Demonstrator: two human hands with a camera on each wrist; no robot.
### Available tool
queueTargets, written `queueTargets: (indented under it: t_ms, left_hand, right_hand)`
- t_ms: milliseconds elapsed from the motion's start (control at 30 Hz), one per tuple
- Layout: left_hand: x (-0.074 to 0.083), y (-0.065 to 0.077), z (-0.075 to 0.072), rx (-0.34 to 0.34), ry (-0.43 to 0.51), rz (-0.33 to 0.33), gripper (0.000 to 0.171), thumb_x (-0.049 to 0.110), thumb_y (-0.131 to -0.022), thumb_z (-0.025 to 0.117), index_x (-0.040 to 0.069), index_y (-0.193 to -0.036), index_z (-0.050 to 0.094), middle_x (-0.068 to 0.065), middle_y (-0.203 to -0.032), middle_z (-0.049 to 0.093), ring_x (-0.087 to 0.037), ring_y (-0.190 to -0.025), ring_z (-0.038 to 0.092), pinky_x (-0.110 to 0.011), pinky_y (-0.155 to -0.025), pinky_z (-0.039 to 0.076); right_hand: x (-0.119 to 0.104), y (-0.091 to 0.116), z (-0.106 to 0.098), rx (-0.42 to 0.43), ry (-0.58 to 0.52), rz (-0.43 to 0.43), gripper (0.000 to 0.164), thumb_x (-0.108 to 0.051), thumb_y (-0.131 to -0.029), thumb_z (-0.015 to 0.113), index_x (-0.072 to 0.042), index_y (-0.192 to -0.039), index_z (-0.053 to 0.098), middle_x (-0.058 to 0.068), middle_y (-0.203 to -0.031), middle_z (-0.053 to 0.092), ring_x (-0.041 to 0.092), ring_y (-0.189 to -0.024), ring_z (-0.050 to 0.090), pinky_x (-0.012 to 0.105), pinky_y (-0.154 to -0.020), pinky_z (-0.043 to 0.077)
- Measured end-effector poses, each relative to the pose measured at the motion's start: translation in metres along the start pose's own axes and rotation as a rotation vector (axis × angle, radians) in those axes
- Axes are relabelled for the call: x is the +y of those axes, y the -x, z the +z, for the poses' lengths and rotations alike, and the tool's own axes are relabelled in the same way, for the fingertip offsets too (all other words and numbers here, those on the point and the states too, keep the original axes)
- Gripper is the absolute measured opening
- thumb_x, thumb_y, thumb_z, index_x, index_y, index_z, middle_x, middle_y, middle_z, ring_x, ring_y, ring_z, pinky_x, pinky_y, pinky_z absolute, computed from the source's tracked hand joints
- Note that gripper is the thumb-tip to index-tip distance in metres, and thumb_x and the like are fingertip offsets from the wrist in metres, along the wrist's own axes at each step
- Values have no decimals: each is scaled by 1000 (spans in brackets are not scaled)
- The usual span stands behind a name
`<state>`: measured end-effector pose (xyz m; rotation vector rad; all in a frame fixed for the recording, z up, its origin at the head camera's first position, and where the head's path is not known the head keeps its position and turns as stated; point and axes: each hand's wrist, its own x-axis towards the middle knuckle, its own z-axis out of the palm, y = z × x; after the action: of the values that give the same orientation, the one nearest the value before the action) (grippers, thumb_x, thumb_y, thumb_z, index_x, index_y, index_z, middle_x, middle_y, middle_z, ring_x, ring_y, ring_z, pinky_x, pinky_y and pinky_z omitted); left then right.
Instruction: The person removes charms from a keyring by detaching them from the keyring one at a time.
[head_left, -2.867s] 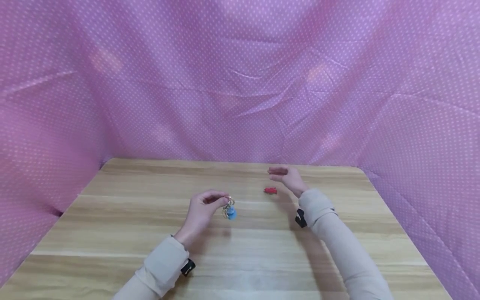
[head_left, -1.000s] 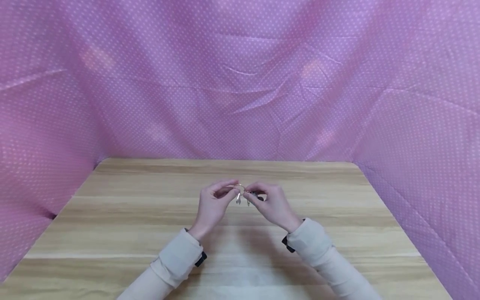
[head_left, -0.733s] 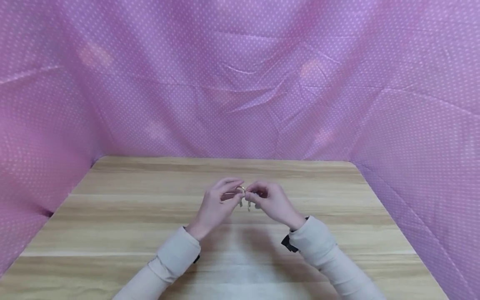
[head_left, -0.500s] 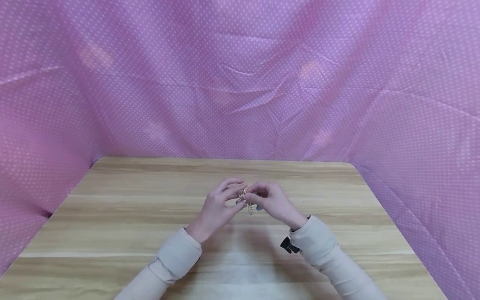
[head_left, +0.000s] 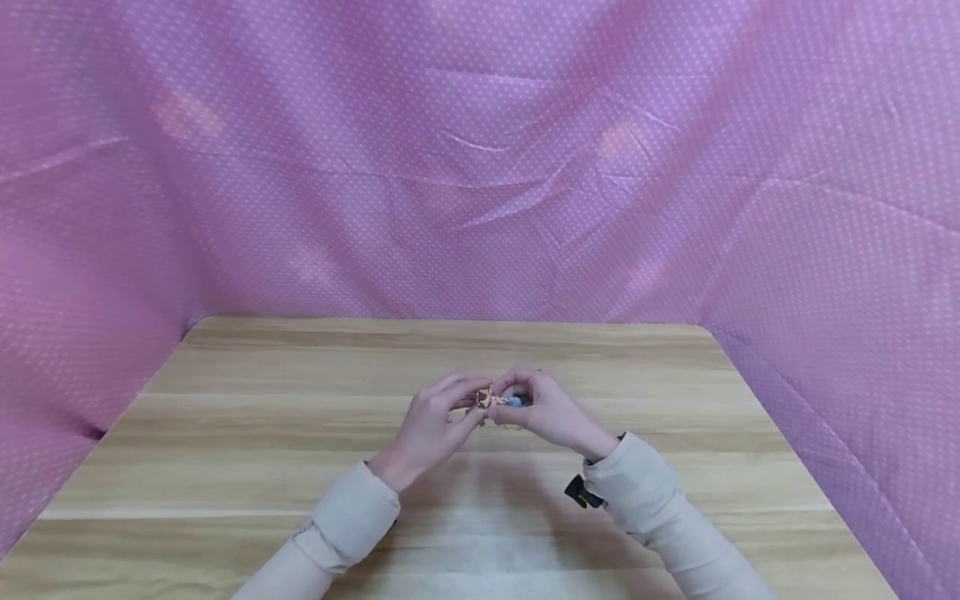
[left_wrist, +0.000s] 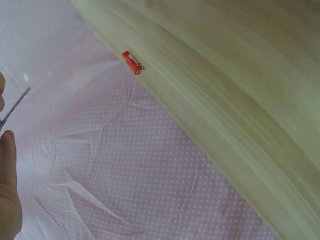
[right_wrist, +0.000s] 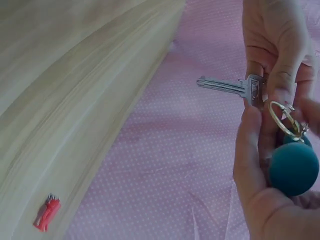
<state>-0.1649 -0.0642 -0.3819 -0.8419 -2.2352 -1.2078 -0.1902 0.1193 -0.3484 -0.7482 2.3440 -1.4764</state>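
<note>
Both hands hold a keychain above the table in the head view. Its gold ring [right_wrist: 281, 120] and a round blue-green ball [right_wrist: 294, 169] show in the right wrist view. A silver key [right_wrist: 225, 86] sticks out sideways there, its head at the fingers. My left hand [head_left: 431, 423] pinches the key, with finger and thumb tips close to the ring. My right hand [head_left: 551, 415] grips the keychain by the ring's fittings, the ball lying before its palm. Fingers partly hide exactly where the key meets the ring.
A small red object with a metal end [left_wrist: 132, 63] lies on the wooden table [head_left: 247, 450]; in the head view it is out of sight. Pink dotted cloth [head_left: 480, 167] hangs behind and at both sides.
Earlier my left hand alone held the keychain, with my right hand off it near the red object. My right hand has since come in and taken hold; the fingers have shifted and the ball turned rightward.
</note>
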Motion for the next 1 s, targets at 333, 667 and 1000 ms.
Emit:
queueTargets:
  t_ms: [333,667,1000]
  left_hand:
    - [-1,1,-2,-81,160,-191,32,11,-85,64,2,-115,60,-11,-106,66,-19,-93,65,-18,-79,53]
    - [1,0,-2,-118,338,-353,37,16,-84,65,5,-118,59,-9,-109,65,-16,-98,64,-21,-82,53]
    - [2,-2,-6,-160,411,-451,40,11,-84,66,6,-122,57,-12,-113,64,-20,-99,65,-22,-82,53]
  right_hand:
    - [-3,3,2,133,282,-166,11,-16,-88,61,-10,-96,65,1,-89,64,10,-72,55,21,-61,50]
    - [-3,4,5,187,281,-218,10,-19,-89,61,-12,-93,66,0,-85,65,9,-68,52,21,-58,47]
    - [1,2,6,188,214,-194,9,-18,-89,61,-11,-91,66,3,-90,66,10,-73,56,22,-62,50]
